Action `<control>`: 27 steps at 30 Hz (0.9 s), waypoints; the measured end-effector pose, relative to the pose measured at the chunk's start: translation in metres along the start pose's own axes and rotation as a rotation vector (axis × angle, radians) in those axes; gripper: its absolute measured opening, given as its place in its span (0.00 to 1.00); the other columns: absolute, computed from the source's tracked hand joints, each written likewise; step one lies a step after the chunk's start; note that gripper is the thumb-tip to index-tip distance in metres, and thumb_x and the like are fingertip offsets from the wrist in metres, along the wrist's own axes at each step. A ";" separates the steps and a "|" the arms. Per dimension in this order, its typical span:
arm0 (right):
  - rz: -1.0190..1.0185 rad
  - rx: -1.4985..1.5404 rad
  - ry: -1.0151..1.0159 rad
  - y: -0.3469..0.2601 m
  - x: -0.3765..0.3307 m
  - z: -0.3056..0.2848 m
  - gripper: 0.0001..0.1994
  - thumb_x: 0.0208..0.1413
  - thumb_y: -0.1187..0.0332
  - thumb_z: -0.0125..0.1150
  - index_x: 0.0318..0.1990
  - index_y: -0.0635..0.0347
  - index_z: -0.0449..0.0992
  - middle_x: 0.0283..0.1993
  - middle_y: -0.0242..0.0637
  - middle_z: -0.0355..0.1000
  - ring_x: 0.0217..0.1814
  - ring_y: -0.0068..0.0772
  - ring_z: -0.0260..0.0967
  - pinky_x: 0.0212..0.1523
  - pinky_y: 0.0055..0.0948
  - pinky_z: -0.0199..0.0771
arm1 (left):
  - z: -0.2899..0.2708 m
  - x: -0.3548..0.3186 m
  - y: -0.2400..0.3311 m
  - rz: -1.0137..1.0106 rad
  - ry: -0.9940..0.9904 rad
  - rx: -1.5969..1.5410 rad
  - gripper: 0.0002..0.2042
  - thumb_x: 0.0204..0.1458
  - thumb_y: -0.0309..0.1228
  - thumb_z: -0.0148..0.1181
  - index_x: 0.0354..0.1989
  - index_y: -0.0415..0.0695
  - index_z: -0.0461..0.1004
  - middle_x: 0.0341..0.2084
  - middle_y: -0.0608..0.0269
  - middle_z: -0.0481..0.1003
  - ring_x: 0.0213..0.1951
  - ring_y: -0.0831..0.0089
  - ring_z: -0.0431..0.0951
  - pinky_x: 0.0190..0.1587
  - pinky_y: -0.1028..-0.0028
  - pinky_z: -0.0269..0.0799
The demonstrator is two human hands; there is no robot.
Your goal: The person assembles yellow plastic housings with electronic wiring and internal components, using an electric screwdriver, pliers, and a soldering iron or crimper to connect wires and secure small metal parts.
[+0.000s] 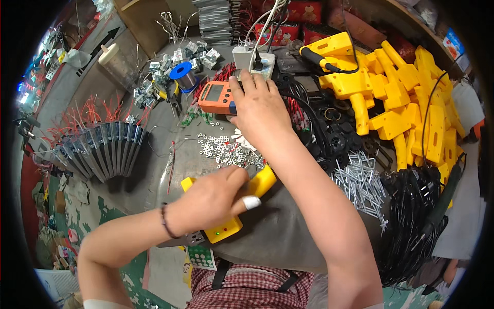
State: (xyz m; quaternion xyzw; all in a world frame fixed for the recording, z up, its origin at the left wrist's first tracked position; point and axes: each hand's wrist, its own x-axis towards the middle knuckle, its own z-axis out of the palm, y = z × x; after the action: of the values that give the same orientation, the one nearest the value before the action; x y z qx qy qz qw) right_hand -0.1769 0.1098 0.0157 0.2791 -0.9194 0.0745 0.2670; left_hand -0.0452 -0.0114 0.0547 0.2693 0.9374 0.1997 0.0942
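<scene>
My left hand (pixel 213 198) is closed over a yellow gun-shaped plastic tool (pixel 225 229) near the table's front edge. Its fingers curl down, partly hidden, and white tape wraps the thumb. A small green light shows on the tool's end; its yellow handle sticks out to the right of the hand. Farther off, my right hand (pixel 261 105) reaches out with fingers extended, back up. Its index finger and thumb lie against the right end of an orange handheld meter (pixel 215 98) with a small screen. Beyond the fingertips is a white power strip (pixel 265 63) with plugs and cables.
Small white rings (pixel 221 149) lie scattered mid-table. A blue solder spool (pixel 183 76) stands behind, and dark strips with red wires (pixel 103 149) fan out at left. On the right are piled yellow housings (pixel 406 103), screws (pixel 360 180) and bundled black cables (pixel 411 221).
</scene>
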 end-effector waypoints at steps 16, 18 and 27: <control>-0.033 0.286 -0.099 0.025 0.007 -0.022 0.22 0.48 0.75 0.52 0.54 0.55 0.71 0.52 0.42 0.67 0.53 0.42 0.65 0.49 0.37 0.69 | 0.017 0.021 0.005 0.003 -0.048 -0.017 0.25 0.51 0.39 0.57 0.53 0.39 0.61 0.33 0.51 0.72 0.32 0.53 0.76 0.32 0.62 0.73; -0.115 0.311 0.066 0.036 0.004 -0.024 0.19 0.48 0.74 0.53 0.50 0.56 0.73 0.46 0.41 0.68 0.50 0.41 0.66 0.48 0.37 0.70 | 0.016 0.027 0.029 0.050 -0.116 0.108 0.34 0.48 0.34 0.59 0.63 0.40 0.52 0.37 0.49 0.69 0.34 0.55 0.76 0.34 0.62 0.74; 0.008 1.313 -0.013 0.019 -0.007 -0.156 0.20 0.54 0.81 0.49 0.56 0.61 0.68 0.47 0.37 0.71 0.40 0.28 0.72 0.43 0.25 0.73 | -0.066 -0.106 0.055 -0.308 0.273 -0.070 0.18 0.43 0.30 0.62 0.42 0.37 0.68 0.27 0.55 0.72 0.26 0.58 0.75 0.27 0.65 0.70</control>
State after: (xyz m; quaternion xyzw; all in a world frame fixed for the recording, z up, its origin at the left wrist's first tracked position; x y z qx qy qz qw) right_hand -0.1123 0.1734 0.1447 0.3810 -0.6856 0.6194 0.0355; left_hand 0.0509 -0.0478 0.1451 0.0900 0.9640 0.2503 0.0049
